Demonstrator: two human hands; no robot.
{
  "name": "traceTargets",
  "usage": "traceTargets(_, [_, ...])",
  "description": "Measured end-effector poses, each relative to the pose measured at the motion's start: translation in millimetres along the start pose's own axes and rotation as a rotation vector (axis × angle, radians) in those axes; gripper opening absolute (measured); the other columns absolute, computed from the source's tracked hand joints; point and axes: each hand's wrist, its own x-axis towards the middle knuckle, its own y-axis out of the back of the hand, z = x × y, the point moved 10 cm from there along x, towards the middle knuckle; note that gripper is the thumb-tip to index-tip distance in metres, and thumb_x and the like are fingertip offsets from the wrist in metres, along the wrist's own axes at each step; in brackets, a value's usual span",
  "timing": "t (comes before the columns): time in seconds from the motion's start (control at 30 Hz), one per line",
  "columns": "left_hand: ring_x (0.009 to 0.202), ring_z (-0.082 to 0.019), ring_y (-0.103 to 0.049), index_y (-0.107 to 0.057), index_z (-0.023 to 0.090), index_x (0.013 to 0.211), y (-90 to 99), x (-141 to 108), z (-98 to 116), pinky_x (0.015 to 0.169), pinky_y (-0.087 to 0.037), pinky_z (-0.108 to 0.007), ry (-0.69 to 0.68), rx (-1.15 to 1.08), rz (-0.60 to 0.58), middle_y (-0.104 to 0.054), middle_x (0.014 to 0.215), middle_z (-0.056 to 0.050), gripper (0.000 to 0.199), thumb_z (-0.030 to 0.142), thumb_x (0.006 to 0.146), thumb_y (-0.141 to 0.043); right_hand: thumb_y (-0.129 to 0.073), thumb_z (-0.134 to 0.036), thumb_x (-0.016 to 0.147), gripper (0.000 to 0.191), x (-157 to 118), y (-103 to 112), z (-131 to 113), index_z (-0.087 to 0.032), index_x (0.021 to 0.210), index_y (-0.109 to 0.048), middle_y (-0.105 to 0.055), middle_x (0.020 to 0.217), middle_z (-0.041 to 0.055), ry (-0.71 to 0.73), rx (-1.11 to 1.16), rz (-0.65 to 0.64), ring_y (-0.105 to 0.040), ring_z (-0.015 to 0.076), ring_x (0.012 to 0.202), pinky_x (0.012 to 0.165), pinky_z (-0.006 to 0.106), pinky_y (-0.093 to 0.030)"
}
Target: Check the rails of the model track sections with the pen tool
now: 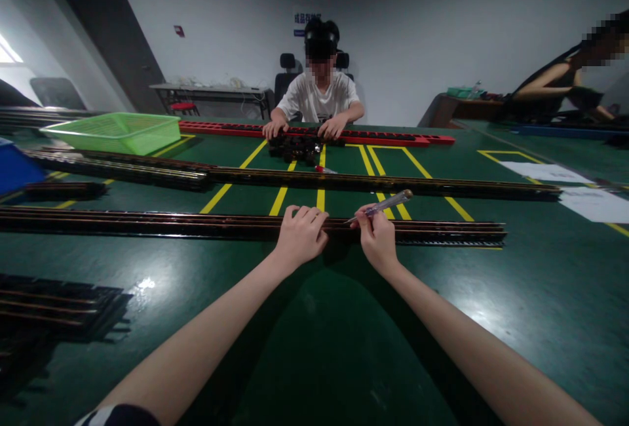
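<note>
R grip (379,239) w/ screwdriver (390,202), tip at blk rail (452,232).

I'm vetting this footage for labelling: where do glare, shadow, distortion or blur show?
Head view: bright glare on the green table, outside both forearms; head view: dark shadow between the forearms; head view: the door leans, suggesting wide-angle distortion; head view: the dark strips at lower left look soft.
</note>
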Motion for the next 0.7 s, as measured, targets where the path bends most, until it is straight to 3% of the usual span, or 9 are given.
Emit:
traceTargets(0.37, [0.104, -0.023, -0.056, -0.059, 0.015, 0.115, -3.0, -1, 3, 0.095, -0.034, -0.044, -0.028, -0.012, -0.062, -0.063, 0.114, -0.009, 0.037, 0.015, 0.084, -0.040, -0.043, -0.034, 0.089, 0.020, 0, 1, -2, -0.021, 0.075, -0.049, -0.061, 0.067, 0.0051, 0.000, -0.004, -0.006, -0.057, 0.0217, 0.065, 0.066, 0.039, -0.045])
traceTargets(0.7, [0.106, -0.021, -0.057, -0.055, 0.012, 0.119, -11.0, -1, 4, 0.087, -0.041, -0.036, -0.074, -0.019, -0.127, -0.063, 0.117, -0.010, 0.039, 0.013, 0.084, -0.038, -0.043, -0.033, 0.089, 0.017, 0, 3, 1, -0.021, 0.078, -0.049, -0.061, 0.066, 0.0047, -0.024, 0.020, 0.019, -0.057, 0.0218, 0.064, 0.065, 0.039, -0.045])
